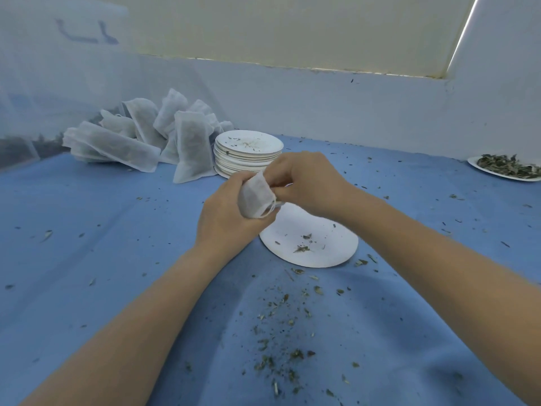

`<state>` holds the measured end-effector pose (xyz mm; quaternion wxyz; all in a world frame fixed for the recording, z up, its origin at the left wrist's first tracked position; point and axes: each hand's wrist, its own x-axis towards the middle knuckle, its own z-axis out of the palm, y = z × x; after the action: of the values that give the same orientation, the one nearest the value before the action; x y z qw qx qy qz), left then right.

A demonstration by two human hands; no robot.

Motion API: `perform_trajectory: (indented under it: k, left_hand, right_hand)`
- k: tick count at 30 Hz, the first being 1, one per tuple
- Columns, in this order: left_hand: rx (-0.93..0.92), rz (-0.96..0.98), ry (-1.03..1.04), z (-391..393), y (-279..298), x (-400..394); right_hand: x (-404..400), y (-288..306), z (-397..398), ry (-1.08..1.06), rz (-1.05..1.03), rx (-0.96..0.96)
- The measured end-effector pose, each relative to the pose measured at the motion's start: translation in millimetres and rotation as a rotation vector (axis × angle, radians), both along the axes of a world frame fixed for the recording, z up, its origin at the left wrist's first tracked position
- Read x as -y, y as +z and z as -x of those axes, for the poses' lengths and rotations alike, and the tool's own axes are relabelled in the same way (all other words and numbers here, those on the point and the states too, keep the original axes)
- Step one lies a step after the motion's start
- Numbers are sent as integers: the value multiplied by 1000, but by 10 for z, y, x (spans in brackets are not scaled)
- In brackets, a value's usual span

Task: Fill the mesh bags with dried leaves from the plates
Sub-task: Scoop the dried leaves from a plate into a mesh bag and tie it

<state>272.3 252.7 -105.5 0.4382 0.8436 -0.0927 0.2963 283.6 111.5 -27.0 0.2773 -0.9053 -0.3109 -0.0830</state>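
My left hand grips a small white mesh bag above the blue cloth. My right hand pinches the bag's mouth, where a thin drawstring shows. Just below the hands lies a white paper plate holding only a few leaf crumbs. At the far right edge, another plate carries a heap of dried leaves. A pile of filled mesh bags leans against the back wall at the left.
A stack of used paper plates stands behind my hands, next to the filled bags. Leaf crumbs are scattered over the blue cloth, thickest in front of me. A white wall closes off the back.
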Motion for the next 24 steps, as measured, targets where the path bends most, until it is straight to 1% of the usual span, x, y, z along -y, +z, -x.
perform_trajectory:
  k: [2, 4, 5, 6, 7, 9, 10, 11, 12, 14, 15, 16, 18, 21, 24]
  left_hand:
    - [-15, -50, 6, 1, 8, 24]
    - [-28, -93, 13, 3, 13, 35]
    - [-23, -101, 13, 10, 22, 37]
    - [-11, -99, 14, 0, 20, 23]
    - [5, -91, 10, 3, 26, 9]
    - [26, -66, 7, 4, 29, -34]
    - [6, -54, 7, 11, 27, -54]
    - [-30, -49, 4, 15, 22, -75]
    - [-70, -53, -1, 19, 9, -95]
    - [-128, -85, -3, 34, -21, -137]
    - [-142, -100, 2, 46, -34, -156]
    - [-152, -105, 10, 62, -43, -176]
    - [-170, -98, 25, 82, -57, -222]
    - [-216, -72, 59, 84, -48, -298]
    - [-205, -25, 114, 27, 36, -360]
  right_hand:
    - [-81, -33, 12, -23, 78, 8]
    - [-100, -33, 19, 27, 181, -60]
    - [-73, -13, 40, 62, 195, -94]
    - [-36, -2, 47, 94, 159, -124]
    - [32, -4, 72, 102, 60, -147]
    - [212, -56, 137, 51, -218, -185]
    - [311, -114, 154, -5, -306, -190]
    - [400, -189, 156, -92, -287, -182]
    - [475, -276, 152, -209, -159, -190]
    - [567, -452, 165, -415, 188, -277]
    - [578, -515, 179, -478, 283, -318]
    - [582, -573, 189, -508, 312, -349]
    - [578, -666, 189, -517, 285, -383]
    - [532, -680, 174, -525, 253, -337]
    - [439, -540, 69, -527, 171, -283]
